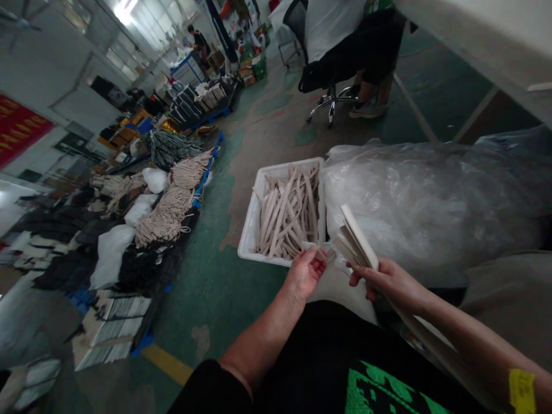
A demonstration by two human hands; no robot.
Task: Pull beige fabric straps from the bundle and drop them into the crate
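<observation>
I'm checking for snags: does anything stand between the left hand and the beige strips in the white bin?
Only the near rim of the white bin, beside the left hand, might; their relative height is unclear. Nothing else visible blocks the beige strips.

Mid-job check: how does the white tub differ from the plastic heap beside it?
The white tub looks opaque with straight sides; the plastic heap is translucent and crumpled. The white tub is open, showing beige strips; the plastic heap's contents can't be made out. The plastic heap spreads wider than the white tub. Both look whitish.
</observation>
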